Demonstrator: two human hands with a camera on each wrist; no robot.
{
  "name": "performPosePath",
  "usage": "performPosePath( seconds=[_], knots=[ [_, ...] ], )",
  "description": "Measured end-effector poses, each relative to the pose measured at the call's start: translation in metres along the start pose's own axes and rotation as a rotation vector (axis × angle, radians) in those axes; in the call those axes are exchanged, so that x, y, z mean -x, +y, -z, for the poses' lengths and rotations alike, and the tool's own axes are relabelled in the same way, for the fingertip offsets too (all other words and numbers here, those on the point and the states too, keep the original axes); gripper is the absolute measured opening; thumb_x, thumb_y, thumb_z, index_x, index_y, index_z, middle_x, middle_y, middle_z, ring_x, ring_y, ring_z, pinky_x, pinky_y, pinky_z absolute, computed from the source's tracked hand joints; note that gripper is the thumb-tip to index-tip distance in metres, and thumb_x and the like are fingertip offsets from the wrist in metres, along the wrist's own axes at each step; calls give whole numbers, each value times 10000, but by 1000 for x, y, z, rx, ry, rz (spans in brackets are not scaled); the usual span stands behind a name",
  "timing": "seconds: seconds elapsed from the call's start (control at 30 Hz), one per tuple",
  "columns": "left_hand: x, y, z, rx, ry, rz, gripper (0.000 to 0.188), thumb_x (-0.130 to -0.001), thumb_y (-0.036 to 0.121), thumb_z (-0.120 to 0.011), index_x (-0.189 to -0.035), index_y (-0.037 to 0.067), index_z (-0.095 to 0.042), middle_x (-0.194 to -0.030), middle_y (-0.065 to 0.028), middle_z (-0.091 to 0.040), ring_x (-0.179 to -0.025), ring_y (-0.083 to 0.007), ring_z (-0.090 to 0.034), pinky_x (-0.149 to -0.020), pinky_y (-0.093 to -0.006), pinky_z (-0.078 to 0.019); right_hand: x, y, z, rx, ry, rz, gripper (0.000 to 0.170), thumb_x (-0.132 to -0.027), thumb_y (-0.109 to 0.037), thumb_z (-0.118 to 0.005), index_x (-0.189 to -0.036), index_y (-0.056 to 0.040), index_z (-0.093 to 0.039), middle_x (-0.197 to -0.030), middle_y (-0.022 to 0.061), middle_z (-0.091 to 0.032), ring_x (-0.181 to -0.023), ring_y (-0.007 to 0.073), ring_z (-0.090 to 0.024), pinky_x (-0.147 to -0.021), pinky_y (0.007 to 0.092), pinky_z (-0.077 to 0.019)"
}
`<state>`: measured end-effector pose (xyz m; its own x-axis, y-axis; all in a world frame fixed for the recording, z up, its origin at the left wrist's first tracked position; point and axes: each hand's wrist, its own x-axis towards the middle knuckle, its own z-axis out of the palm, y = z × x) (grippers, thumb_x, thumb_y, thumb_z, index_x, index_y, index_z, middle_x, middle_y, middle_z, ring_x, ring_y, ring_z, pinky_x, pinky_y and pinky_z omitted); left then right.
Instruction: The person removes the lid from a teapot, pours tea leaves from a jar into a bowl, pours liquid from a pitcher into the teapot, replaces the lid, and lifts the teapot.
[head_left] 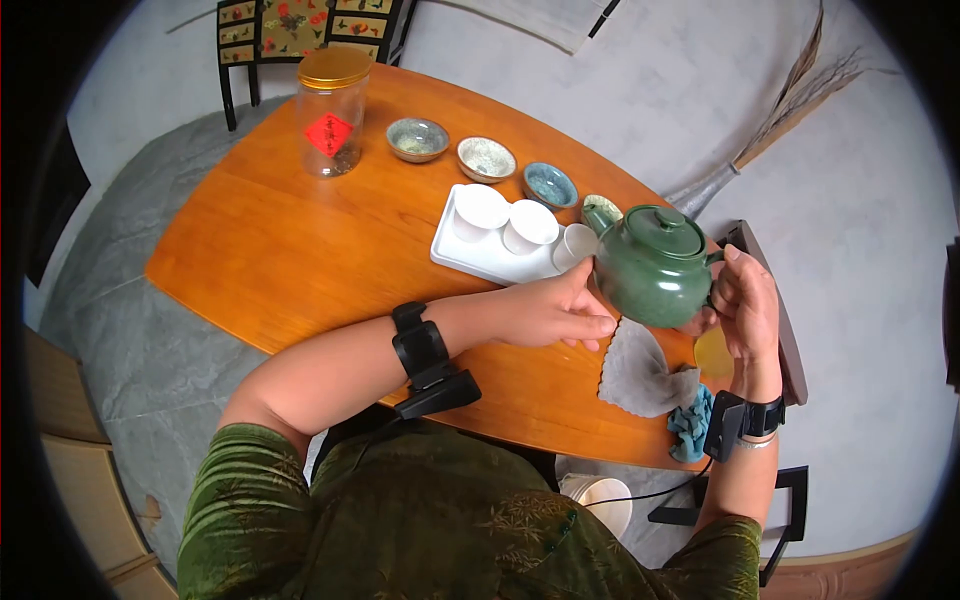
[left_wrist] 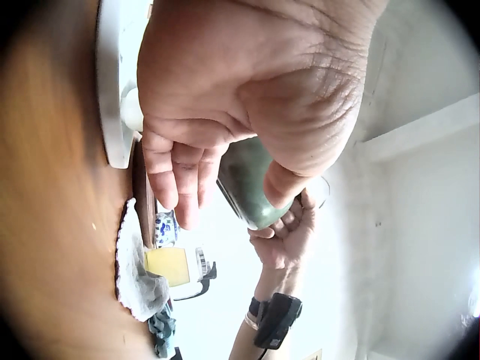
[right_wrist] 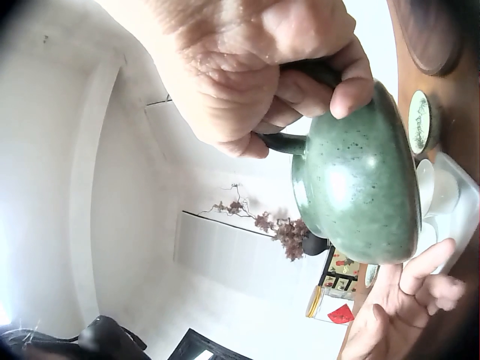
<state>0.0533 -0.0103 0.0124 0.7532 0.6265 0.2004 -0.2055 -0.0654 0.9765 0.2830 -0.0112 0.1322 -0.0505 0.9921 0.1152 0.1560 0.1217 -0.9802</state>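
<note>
A green lidded teapot (head_left: 655, 265) is held up over the right part of the table, its spout toward the white tray (head_left: 480, 260). My right hand (head_left: 745, 300) grips its handle; in the right wrist view the fingers of the right hand (right_wrist: 262, 82) curl round that handle (right_wrist: 289, 142). My left hand (head_left: 560, 308) is beside the pot's lower left side, fingers extended; whether it touches the pot I cannot tell. White cups (head_left: 480, 210) stand on the tray, the rightmost near the spout.
Several small bowls (head_left: 417, 140) line the table's far side. A gold-lidded jar (head_left: 332, 125) with a red label stands at the far left. A grey cloth (head_left: 640, 370) and a teal cloth (head_left: 690, 425) lie near the right front edge. Dried stalks (head_left: 790, 110) rise beyond the table.
</note>
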Motion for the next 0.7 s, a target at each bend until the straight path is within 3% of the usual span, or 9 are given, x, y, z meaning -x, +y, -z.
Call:
performPosePath(
  seconds=[0.27,0.43,0.7],
  knots=[
    [6,-3,3,-9,32,26,676,-930,313,-436,-1392,69,-7,-1139,-163,-521,-930,-197,-586,-792,-310,-461,-12,-11,-22,95,-75,-3,294,-856,-220,-551,-606,-96,-460,-474,-58,-344,-386,42,-271,-361,211,-233],
    [4,-15,6,35,156,24,561,-955,348,-356,-1377,46,-145,-1082,-148,-536,-906,-184,-594,-765,-298,-469,-23,-15,-21,190,-107,-2,298,-846,-219,-566,-594,-94,-466,-478,-59,-357,-395,35,-275,-360,213,-235],
    [1,-25,4,-8,195,7,530,-958,336,-347,-1364,40,-177,-1045,-138,-551,-892,-178,-595,-757,-295,-467,-27,-22,-27,248,-144,-24,300,-833,-219,-584,-585,-102,-461,-480,-58,-355,-400,38,-279,-363,214,-257]
  ],
)
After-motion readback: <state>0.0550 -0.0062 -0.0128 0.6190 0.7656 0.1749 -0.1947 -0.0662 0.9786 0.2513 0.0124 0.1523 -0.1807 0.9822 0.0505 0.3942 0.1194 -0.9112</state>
